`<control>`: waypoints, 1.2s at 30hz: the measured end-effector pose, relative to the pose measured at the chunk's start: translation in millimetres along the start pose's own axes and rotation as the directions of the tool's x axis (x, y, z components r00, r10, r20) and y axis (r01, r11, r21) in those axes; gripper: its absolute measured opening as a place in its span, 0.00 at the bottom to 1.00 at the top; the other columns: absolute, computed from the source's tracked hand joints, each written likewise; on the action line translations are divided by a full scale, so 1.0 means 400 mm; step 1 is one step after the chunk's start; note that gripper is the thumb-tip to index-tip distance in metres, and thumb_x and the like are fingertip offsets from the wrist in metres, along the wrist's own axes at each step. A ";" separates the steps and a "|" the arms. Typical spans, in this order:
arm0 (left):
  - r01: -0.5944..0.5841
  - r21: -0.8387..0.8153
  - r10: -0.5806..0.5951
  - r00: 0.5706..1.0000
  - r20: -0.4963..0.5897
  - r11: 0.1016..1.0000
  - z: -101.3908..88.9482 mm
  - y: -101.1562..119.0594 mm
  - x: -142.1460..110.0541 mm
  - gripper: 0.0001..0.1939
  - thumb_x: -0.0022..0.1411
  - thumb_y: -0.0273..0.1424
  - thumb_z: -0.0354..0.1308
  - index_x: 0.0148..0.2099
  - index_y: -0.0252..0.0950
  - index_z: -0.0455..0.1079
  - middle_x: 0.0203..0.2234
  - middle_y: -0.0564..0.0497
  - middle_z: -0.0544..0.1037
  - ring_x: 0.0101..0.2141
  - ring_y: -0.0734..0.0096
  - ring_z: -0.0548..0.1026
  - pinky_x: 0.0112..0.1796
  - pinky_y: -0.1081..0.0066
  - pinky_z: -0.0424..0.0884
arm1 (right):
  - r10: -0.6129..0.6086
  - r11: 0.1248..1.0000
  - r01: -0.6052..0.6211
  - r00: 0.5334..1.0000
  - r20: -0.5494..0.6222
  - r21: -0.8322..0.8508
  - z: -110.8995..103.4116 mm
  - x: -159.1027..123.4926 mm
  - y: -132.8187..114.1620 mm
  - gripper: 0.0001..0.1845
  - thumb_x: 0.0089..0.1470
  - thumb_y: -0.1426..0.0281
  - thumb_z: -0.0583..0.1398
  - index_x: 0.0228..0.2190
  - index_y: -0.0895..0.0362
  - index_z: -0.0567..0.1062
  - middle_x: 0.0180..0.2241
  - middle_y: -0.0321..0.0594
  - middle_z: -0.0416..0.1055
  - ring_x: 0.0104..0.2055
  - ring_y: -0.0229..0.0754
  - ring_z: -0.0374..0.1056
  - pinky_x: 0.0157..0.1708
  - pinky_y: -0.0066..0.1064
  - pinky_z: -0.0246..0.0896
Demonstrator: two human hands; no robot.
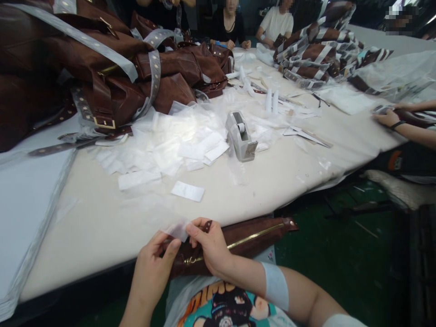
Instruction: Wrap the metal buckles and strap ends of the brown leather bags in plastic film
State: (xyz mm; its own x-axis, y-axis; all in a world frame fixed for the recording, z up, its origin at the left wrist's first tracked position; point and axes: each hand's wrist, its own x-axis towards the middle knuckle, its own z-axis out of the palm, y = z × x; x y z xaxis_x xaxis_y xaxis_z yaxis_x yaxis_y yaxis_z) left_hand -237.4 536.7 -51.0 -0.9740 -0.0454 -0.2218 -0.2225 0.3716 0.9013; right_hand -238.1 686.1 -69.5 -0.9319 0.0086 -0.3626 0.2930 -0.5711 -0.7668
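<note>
A white cartoon-print T-shirt [221,306] and pale arm bands [275,286] are worn.

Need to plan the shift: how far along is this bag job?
Partway, it seems. Done: the bags piled far right show white strips on their straps. In hand: the left hand and right hand hold a film piece at a zipped brown bag. Left: loose film sheets on the table.

Grey tape dispenser [239,136] on a cream table [85,236], piled brown leather bags [166,91], loose plastic sleeves [160,154]
</note>
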 end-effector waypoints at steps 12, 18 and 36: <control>0.121 -0.567 -0.334 0.897 -0.289 0.815 -0.004 -0.012 0.059 0.25 0.32 0.45 0.81 0.26 0.32 0.79 0.24 0.47 0.81 0.24 0.77 0.71 0.25 0.81 0.66 | -0.179 0.619 0.494 0.846 0.503 -0.610 -0.051 -0.064 -0.047 0.16 0.70 0.65 0.51 0.42 0.56 0.76 0.39 0.42 0.75 0.43 0.43 0.69 0.48 0.35 0.62; 0.187 -0.533 -0.343 0.916 -0.210 0.825 -0.012 -0.009 0.060 0.27 0.30 0.47 0.81 0.27 0.33 0.80 0.22 0.49 0.80 0.24 0.77 0.71 0.28 0.79 0.69 | -0.186 0.558 0.569 0.795 0.578 -0.604 -0.039 -0.048 -0.038 0.21 0.72 0.63 0.49 0.33 0.56 0.75 0.31 0.38 0.72 0.39 0.41 0.66 0.45 0.33 0.59; 0.165 -0.380 -0.252 0.949 -0.191 0.910 -0.025 -0.045 0.065 0.29 0.40 0.54 0.76 0.29 0.32 0.79 0.22 0.47 0.80 0.25 0.70 0.73 0.31 0.73 0.70 | -0.245 0.483 0.604 0.788 0.565 -0.634 -0.036 -0.046 -0.024 0.20 0.70 0.68 0.49 0.29 0.56 0.74 0.29 0.38 0.72 0.37 0.41 0.66 0.44 0.32 0.59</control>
State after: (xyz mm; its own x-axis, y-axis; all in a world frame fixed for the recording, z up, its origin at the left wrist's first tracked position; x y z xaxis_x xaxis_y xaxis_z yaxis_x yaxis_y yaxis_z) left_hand -259.1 519.6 -69.4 -0.8761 -0.3136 -0.3662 -0.3791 -0.0213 0.9251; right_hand -220.6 703.3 -63.2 -0.9269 -0.3169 0.2010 -0.2858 0.2493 -0.9253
